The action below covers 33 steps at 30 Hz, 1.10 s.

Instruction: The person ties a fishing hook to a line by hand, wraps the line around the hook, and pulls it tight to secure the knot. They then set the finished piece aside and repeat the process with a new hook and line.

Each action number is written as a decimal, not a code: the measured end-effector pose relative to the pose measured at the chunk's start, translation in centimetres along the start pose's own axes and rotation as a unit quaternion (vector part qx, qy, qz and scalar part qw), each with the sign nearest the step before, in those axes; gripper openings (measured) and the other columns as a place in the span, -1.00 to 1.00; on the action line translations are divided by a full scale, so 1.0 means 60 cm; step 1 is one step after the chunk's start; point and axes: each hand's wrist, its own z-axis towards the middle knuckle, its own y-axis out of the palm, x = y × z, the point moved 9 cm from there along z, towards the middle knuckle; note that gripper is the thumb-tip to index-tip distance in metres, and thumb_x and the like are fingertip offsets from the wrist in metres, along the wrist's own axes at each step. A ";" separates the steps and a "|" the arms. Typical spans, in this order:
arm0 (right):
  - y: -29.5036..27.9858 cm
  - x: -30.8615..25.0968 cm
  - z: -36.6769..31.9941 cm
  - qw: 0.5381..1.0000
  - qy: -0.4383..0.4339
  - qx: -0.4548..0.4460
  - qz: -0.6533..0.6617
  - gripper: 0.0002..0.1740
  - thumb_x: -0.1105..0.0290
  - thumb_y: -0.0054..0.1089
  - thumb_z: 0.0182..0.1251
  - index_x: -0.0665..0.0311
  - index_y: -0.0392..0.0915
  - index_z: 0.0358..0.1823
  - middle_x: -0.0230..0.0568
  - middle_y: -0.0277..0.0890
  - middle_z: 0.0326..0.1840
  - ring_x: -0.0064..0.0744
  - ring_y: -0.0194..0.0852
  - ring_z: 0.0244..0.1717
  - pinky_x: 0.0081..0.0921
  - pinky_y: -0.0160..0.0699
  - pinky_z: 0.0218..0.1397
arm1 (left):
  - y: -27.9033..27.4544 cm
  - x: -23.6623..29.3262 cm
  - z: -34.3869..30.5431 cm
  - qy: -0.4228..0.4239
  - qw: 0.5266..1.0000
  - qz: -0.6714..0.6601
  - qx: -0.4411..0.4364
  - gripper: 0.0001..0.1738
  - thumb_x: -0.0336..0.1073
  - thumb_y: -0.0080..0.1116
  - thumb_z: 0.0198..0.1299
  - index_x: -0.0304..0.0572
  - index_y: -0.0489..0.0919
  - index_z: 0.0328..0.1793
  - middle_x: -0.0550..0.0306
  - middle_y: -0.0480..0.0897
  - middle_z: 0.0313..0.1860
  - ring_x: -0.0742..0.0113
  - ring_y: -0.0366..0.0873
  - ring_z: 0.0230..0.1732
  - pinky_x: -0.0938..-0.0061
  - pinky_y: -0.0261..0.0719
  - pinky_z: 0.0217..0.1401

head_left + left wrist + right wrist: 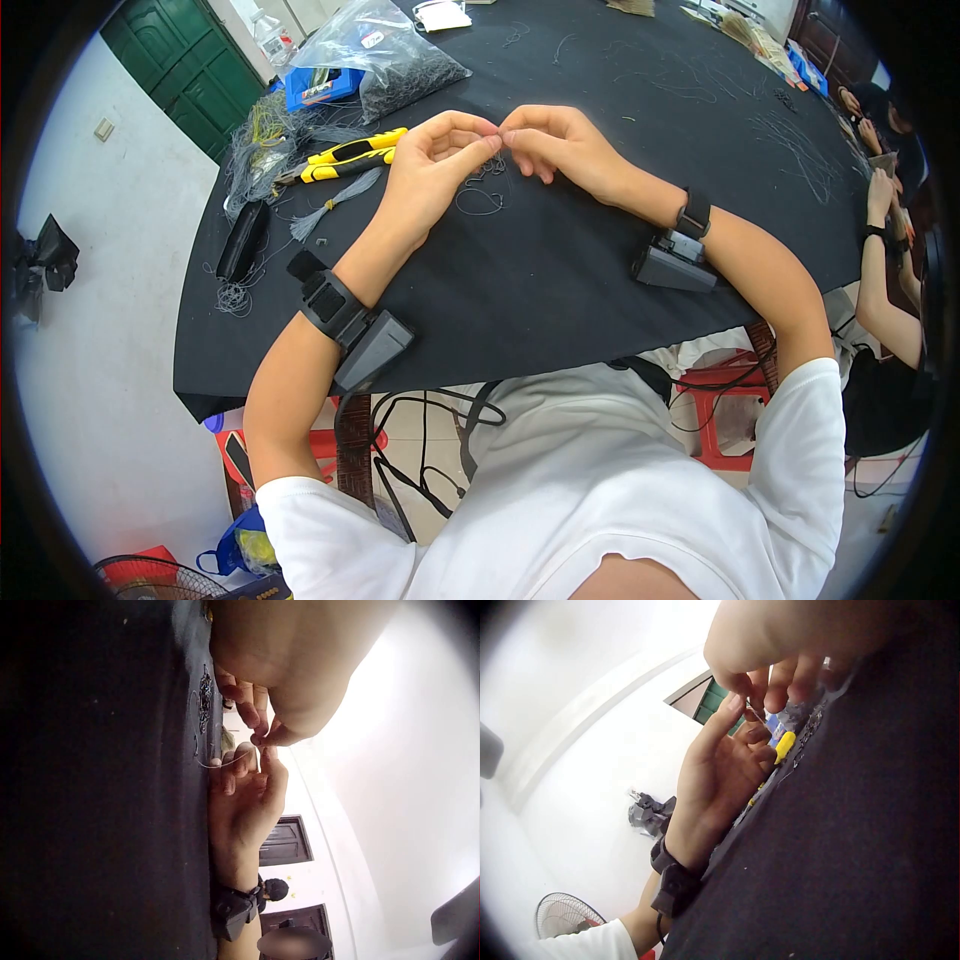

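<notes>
Both hands meet fingertip to fingertip over the black-covered table [470,300]. My left hand [430,165] pinches a thin clear line between thumb and index finger. Opposite it, my right hand [570,145] pinches at the same spot, its other fingers loosely curled. In the left wrist view, the clear line [207,766] curves from the fingertips down toward the table. Whatever small piece sits between the fingertips is hidden. Below the hands lies a small pile of dark hook-like metal pieces [204,701].
Yellow-and-black pliers [350,160] and a tied bundle of line [335,206] lie beside the left hand. Behind them are a clear bag of dark pieces [410,80] and a blue box [325,90]. A black pouch [243,242] lies at left; loose strands [800,150] at right.
</notes>
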 end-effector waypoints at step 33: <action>-0.005 -0.001 -0.001 1.000 0.001 0.016 0.015 -0.83 0.32 0.09 0.20 0.29 0.51 -0.34 -0.46 0.39 -0.62 -0.77 0.23 -0.63 -0.78 0.14 -0.61 | -0.015 -0.013 -0.004 -0.041 0.997 0.015 0.059 -0.74 -0.13 0.22 0.06 -0.18 0.63 -0.35 0.44 0.38 -0.66 0.71 0.21 -0.61 0.76 0.06 -0.56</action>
